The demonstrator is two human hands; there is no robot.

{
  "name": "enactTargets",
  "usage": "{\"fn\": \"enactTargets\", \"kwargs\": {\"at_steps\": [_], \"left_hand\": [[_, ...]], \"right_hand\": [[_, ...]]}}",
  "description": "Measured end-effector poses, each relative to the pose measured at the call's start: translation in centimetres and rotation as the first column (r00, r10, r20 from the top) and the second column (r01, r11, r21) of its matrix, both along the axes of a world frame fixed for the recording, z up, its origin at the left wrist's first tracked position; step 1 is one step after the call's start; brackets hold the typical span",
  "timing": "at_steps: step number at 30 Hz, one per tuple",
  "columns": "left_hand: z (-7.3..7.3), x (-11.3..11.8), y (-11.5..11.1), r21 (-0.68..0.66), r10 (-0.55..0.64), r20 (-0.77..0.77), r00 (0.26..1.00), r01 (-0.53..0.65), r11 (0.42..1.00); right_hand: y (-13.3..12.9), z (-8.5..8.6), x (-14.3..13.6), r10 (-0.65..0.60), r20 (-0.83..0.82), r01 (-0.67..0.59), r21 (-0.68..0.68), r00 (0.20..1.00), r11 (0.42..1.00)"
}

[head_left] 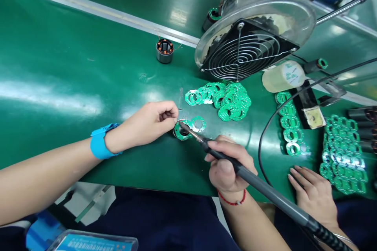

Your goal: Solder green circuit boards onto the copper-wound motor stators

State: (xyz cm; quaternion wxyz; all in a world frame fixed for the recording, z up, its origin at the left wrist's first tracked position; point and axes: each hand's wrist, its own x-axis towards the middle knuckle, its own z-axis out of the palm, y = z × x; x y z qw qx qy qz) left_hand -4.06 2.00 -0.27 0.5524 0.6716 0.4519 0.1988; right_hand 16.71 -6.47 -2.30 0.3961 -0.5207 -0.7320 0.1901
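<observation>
My right hand (224,176) grips a soldering iron (265,184) by its dark handle, the fingers wrapped round it. The iron's metal tip reaches a green ring-shaped circuit board (180,135), which seems to sit on a dark motor stator, mostly hidden beneath it. On the board's left side, my left hand (147,123) is closed in a pinch at the edge. What the pinch holds is too small to make out. Another green board piece (198,124) lies against the right of this one. A blue wrist strap (101,141) is round my left wrist.
A pile of green circuit boards (234,100) lies behind the work. Further back are a stator with copper windings (164,51) and a fan hood (241,57). On the right are a tape roll (282,76), board panels (343,153), a cable and another person's hand (315,192).
</observation>
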Motion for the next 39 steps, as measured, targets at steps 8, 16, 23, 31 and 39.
{"fn": "enactTargets", "kwargs": {"at_steps": [8, 16, 23, 31, 39], "left_hand": [[-0.1, 0.3, 0.0, -0.002, 0.025, -0.004, 1.0, -0.025, 1.0], [-0.2, 0.3, 0.0, 0.08, 0.012, -0.028, 1.0, -0.009, 0.997], [-0.3, -0.6, 0.1, 0.246, -0.053, -0.099, 0.994, 0.076, 0.966], [-1.3, -0.7, -1.1, 0.464, -0.279, -0.172, 0.945, 0.327, 0.823], [0.0, -1.2, -0.3, 0.133, -0.088, -0.132, 0.987, 0.105, 0.985]], "right_hand": [[-0.1, -0.4, -0.6, 0.059, -0.273, 0.013, 0.255, 0.96, 0.967], [1.0, -0.3, -1.5, 0.038, -0.022, -0.036, 0.078, 0.999, 0.996], [1.6, -0.1, -2.1, 0.145, 0.129, -0.14, -0.044, 0.981, 0.989], [1.3, 0.0, -1.4, 0.049, 0.009, -0.05, 0.043, 0.999, 0.998], [-0.1, 0.0, -0.6, -0.035, -0.142, 0.071, 0.263, 0.989, 0.962]]}}
